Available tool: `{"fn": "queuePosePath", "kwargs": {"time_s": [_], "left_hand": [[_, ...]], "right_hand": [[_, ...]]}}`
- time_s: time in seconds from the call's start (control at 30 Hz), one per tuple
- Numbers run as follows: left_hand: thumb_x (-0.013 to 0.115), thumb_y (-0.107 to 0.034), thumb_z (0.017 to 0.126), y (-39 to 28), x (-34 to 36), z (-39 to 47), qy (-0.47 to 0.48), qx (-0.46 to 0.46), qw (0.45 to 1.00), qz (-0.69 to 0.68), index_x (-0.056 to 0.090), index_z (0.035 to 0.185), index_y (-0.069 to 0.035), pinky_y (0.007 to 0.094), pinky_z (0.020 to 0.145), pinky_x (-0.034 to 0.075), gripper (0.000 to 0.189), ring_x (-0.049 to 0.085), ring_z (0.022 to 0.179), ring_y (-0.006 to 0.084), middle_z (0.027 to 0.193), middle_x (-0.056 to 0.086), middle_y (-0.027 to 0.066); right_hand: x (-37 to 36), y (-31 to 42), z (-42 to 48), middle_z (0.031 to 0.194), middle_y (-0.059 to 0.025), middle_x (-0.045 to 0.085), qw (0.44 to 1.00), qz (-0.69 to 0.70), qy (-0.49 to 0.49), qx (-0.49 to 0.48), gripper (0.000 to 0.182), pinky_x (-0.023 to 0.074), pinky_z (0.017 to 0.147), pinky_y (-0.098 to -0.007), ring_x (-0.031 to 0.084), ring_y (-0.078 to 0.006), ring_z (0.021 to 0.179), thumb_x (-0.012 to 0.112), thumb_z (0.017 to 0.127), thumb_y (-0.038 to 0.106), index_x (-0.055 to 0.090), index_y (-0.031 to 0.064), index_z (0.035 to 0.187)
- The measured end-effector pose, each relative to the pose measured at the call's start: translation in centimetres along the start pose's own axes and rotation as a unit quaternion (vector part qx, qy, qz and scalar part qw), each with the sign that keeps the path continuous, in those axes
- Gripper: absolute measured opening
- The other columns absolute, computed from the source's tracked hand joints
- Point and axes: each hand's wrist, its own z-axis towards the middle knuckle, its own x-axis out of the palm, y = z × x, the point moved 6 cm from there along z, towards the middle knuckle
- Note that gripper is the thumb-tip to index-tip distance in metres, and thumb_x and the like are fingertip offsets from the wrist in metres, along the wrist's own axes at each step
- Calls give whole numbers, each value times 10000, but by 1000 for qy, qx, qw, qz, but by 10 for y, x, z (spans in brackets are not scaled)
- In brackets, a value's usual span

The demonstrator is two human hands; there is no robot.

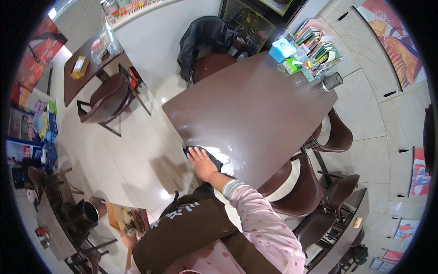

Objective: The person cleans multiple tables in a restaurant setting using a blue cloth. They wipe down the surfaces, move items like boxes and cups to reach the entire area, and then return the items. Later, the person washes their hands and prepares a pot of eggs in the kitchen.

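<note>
My right hand (202, 165) lies flat, fingers a little spread, on a dark cloth (216, 161) at the near left corner of a brown table (246, 113). The cloth is mostly under the palm and fingers. At the lower left, beside the brown apron (184, 233), my left hand (128, 239) is against the lower edge of a tan box or bag with a printed picture (131, 219); its fingers are hard to make out. Light reflects off the tabletop beside the cloth.
At the table's far right stand a blue-lidded plastic box (282, 49), a holder full of papers (318, 51) and a dark glass cup (332, 81). Brown chairs (301, 191) line the right side. Another chair (111, 99) and small table (92, 65) stand left; a bin (94, 209) is lower left.
</note>
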Motion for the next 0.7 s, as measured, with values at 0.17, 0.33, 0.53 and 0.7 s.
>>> {"fn": "queuePosePath", "kwargs": {"time_s": [0.17, 0.33, 0.53, 0.7], "left_hand": [[714, -196, 638, 0, -40, -17, 63, -87, 992, -63, 602, 1058, 25, 434, 839, 471, 487, 566, 976, 400, 1079, 561, 250], [624, -146, 649, 86, 5, -35, -81, -170, 982, -9, 569, 1026, 40, 457, 849, 458, 424, 546, 989, 419, 1073, 561, 257], [630, -218, 708, 134, 16, 61, -16, -299, 948, -104, 582, 1031, 17, 436, 833, 476, 403, 563, 986, 393, 1085, 570, 235], [615, -285, 746, 173, 1, 219, -21, -296, 925, -237, 611, 1045, -35, 406, 906, 449, 390, 534, 1055, 350, 1096, 588, 165]], "right_hand": [[-9, -2, 105, 1548, -110, 107, 998, 35, 33, -28, 590, 99, 1151, -456, 99, -297, 1427, 399, 863, 72, 262, 23, 1434], [-3, -21, 223, 1544, -79, 157, 1000, 14, -9, 16, 565, 106, 1148, -470, 130, -299, 1423, 371, 872, 67, 308, 106, 1431], [-19, -5, 301, 1379, -116, 432, 982, 38, -145, 111, 457, 203, 1110, -463, 328, -324, 1313, 465, 801, 46, 530, 100, 1251], [-12, -7, 320, 992, -133, 626, 786, 261, -383, 409, 330, 460, 884, -383, 585, -300, 949, 429, 760, -54, 625, 1, 1019]]}}
